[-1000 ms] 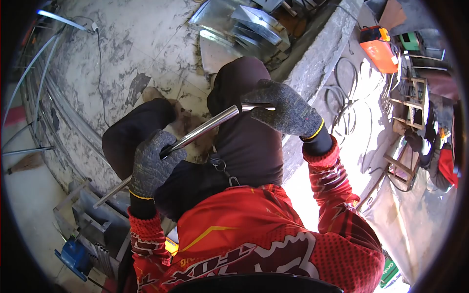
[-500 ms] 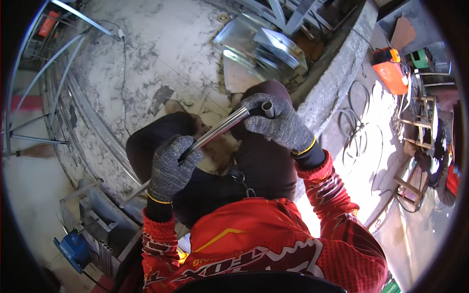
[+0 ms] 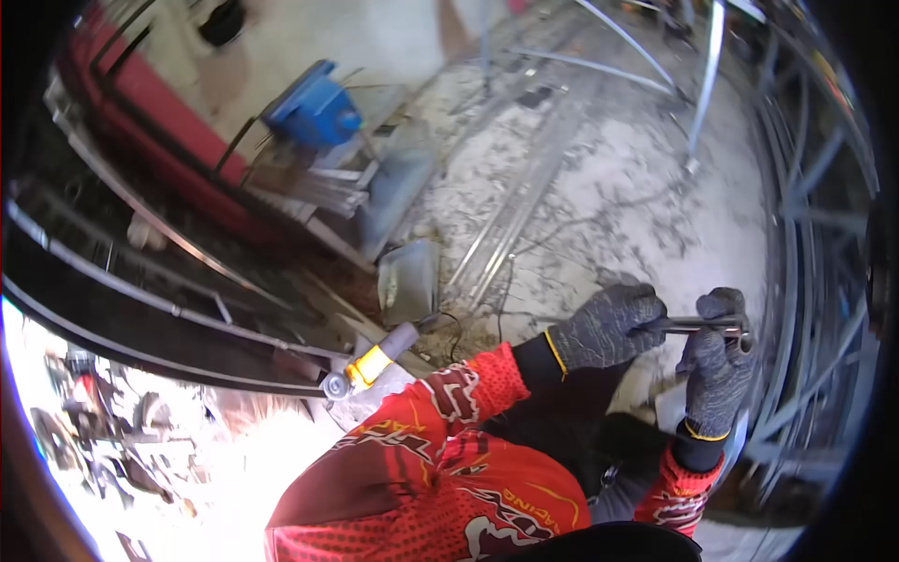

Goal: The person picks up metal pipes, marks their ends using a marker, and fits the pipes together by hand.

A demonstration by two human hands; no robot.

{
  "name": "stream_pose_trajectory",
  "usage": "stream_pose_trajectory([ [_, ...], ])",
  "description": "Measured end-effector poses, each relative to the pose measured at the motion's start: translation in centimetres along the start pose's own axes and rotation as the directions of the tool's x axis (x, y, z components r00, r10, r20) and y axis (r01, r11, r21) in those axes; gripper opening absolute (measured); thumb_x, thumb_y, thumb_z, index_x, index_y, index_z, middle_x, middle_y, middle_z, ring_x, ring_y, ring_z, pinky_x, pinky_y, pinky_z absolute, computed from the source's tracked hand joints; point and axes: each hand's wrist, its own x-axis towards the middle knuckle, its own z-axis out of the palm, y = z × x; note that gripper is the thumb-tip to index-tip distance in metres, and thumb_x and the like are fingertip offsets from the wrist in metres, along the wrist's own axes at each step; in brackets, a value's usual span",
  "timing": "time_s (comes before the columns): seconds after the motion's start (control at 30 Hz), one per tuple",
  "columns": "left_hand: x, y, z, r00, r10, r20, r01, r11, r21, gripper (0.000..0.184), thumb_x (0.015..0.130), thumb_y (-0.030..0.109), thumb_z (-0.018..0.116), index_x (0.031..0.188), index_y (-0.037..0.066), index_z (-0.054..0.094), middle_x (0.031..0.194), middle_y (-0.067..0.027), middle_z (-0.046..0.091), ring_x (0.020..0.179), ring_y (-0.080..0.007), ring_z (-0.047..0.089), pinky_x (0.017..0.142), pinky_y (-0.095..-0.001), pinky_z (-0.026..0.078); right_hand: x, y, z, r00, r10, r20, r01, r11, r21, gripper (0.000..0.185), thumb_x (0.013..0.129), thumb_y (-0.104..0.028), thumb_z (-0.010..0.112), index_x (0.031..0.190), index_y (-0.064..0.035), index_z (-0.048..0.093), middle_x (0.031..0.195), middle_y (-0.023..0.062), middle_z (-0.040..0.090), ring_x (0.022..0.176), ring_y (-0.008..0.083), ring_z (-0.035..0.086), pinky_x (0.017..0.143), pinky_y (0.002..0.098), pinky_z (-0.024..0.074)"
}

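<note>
A metal tube (image 3: 688,325) runs between my two hands, held roughly level in front of me. My left hand (image 3: 607,326), in a grey knitted glove, is closed around its left part. Farther right, my right hand (image 3: 716,379), gloved the same way, grips the other end. A short, round, hollow metal end (image 3: 745,333) shows beside the right fingers; whether it is a separate piece I cannot tell. The gloves hide much of the tube.
A power tool with a yellow label (image 3: 375,363) lies left of my left sleeve. A blue machine (image 3: 314,105) stands at the upper left. Long metal bars (image 3: 520,211) lie on the stained floor. Metal framework (image 3: 805,215) rises at the right. Parked motorcycles (image 3: 103,431) show at lower left.
My view and body have swung to the left, bringing the blue machine and the power tool into sight. Both hands keep hold of the tube, now closer together and more level.
</note>
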Motion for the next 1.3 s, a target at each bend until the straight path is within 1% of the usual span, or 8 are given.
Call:
stream_pose_trajectory([
  [0.2, -1.8, -6.0, 2.4, 0.998, -0.042, 0.048, 0.043, 0.999, -0.028, 0.028, 0.094, 0.01, 0.061, 0.121, 0.006, 0.061, 0.124, -0.0113, 0.062, 0.111, -0.0256, 0.062, 0.101, -0.0358, 0.048, 1.9, 0.2, 3.4, 0.931, 0.209, 0.298, -0.111, 0.943, -0.313, 0.04, 0.088, -0.033, 0.077, 0.11, -0.0022, 0.067, 0.086, -0.0004, 0.062, 0.07, 0.0091, 0.055, 0.062, 0.0245, 0.045],
  [0.37, -1.7, -5.4, 2.6, 0.979, -0.175, -0.109, 0.067, 0.769, -0.635, 0.037, 0.098, 0.015, 0.058, 0.133, 0.005, 0.055, 0.123, -0.0121, 0.063, 0.113, -0.0233, 0.061, 0.098, -0.036, 0.049, 2.2, 1.6, 4.8, 0.939, 0.053, 0.339, 0.098, 0.904, -0.415, 0.025, 0.086, -0.016, 0.074, 0.106, -0.0018, 0.069, 0.091, 0.0013, 0.067, 0.077, 0.0126, 0.06, 0.068, 0.0279, 0.0495],
  [0.47, -1.5, -3.8, 1.6, 0.933, -0.352, 0.072, 0.086, 0.025, -0.996, 0.04, 0.092, 0.019, 0.065, 0.129, 0.005, 0.058, 0.119, -0.0146, 0.065, 0.11, -0.0264, 0.063, 0.094, -0.0366, 0.051, 2.6, 2.6, 4.9, 0.919, 0.151, 0.364, 0.016, 0.909, -0.417, 0.024, 0.086, -0.015, 0.073, 0.105, -0.0016, 0.069, 0.09, 0.0014, 0.066, 0.076, 0.0126, 0.06, 0.067, 0.0276, 0.0494],
  [0.53, -1.8, -1.9, -1.2, 0.988, -0.109, -0.111, 0.077, 0.963, -0.257, 0.04, 0.094, 0.018, 0.06, 0.132, 0.006, 0.055, 0.121, -0.0155, 0.063, 0.111, -0.0282, 0.063, 0.097, -0.0378, 0.051, 2.6, 4.1, 4.7, 0.909, 0.167, 0.382, -0.014, 0.927, -0.374, 0.023, 0.086, -0.015, 0.073, 0.104, -0.0013, 0.068, 0.087, 0.0011, 0.065, 0.074, 0.0132, 0.06, 0.067, 0.0272, 0.0495],
  [0.73, -4.3, -5.9, 0.7, 0.977, -0.198, 0.082, 0.202, 0.978, -0.043, 0.039, 0.088, 0.022, 0.063, 0.124, 0.008, 0.061, 0.112, -0.0158, 0.067, 0.107, -0.0335, 0.064, 0.096, -0.0427, 0.051, 1.0, 9.3, 3.2, 0.887, 0.23, 0.401, -0.055, 0.914, -0.402, 0.024, 0.081, 0.001, 0.073, 0.104, -0.0034, 0.07, 0.098, 0.0052, 0.068, 0.089, 0.017, 0.064, 0.08, 0.0304, 0.0519],
  [1.0, -10.2, -10.6, 3.4, 0.977, -0.193, 0.09, 0.211, 0.816, -0.538, 0.038, 0.087, 0.022, 0.067, 0.123, 0.011, 0.064, 0.113, -0.0167, 0.069, 0.107, -0.0363, 0.065, 0.095, -0.0421, 0.052, -2.2, 12.1, 3.9, 0.833, 0.353, 0.426, -0.205, 0.912, -0.354, 0.027, 0.08, -0.003, 0.076, 0.106, -0.0023, 0.071, 0.102, 0.0091, 0.07, 0.094, 0.0225, 0.065, 0.084, 0.0349, 0.0515],
  [1.03, -10.4, -11.5, 3.7, 0.959, -0.233, 0.161, 0.281, 0.857, -0.431, 0.033, 0.086, 0.006, 0.07, 0.119, 0.002, 0.064, 0.114, -0.0088, 0.069, 0.106, -0.016, 0.064, 0.094, -0.0336, 0.051, -2.3, 12.4, 3.8, 0.841, 0.338, 0.423, -0.13, 0.884, -0.448, 0.028, 0.08, -0.003, 0.075, 0.107, -0.0022, 0.071, 0.104, 0.0092, 0.07, 0.095, 0.0227, 0.066, 0.083, 0.0353, 0.0514],
  [1.3, -9.2, -11.2, 2.4, 0.889, -0.356, 0.287, 0.405, 0.905, -0.132, 0.015, 0.09, 0.003, 0.066, 0.106, 0.003, 0.065, 0.103, -0.0058, 0.065, 0.097, -0.0157, 0.063, 0.085, -0.0331, 0.051, -3.4, 14.1, -5.4, 0.916, 0.4, 0.006, -0.378, 0.87, -0.316, 0.023, 0.091, -0.008, 0.068, 0.111, 0.0021, 0.066, 0.098, 0.0068, 0.068, 0.08, 0.0137, 0.063, 0.072, 0.0268, 0.051],
])
